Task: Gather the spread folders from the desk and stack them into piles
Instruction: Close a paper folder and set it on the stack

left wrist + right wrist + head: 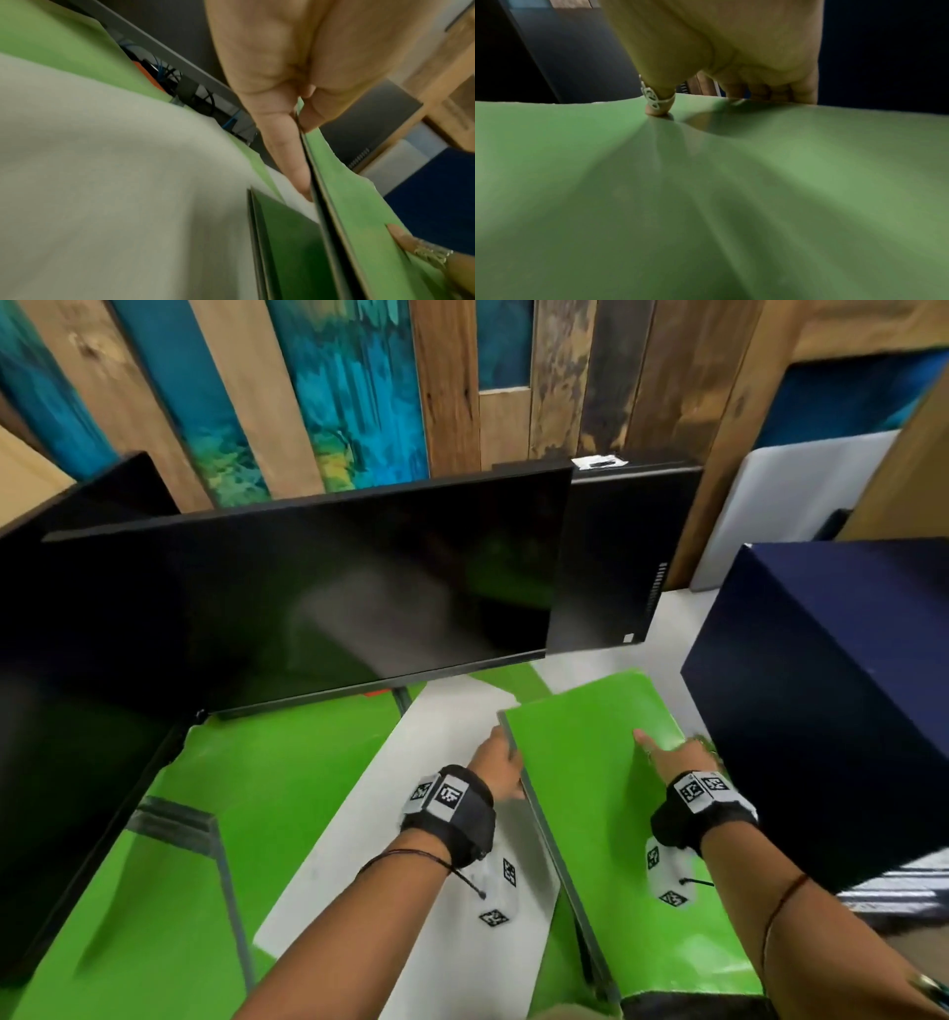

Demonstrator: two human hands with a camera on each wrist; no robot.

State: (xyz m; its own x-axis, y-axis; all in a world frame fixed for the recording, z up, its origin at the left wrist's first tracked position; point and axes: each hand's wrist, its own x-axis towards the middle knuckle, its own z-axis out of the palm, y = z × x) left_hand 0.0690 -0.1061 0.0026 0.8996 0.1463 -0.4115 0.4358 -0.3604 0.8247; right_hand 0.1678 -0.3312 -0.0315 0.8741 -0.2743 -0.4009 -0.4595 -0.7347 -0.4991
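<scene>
A green folder is held tilted above the desk at centre right. My left hand pinches its left edge, thumb on top and fingers beneath. My right hand grips its right side, with the thumb pressing on the cover and the fingers curled round the far edge. More green folders lie spread over the left of the white desk, one under the monitor. Another green folder lies below the held one.
A wide black monitor stands across the back, with a second dark screen at left. A dark computer tower stands behind. A large navy box crowds the right side, close to my right hand.
</scene>
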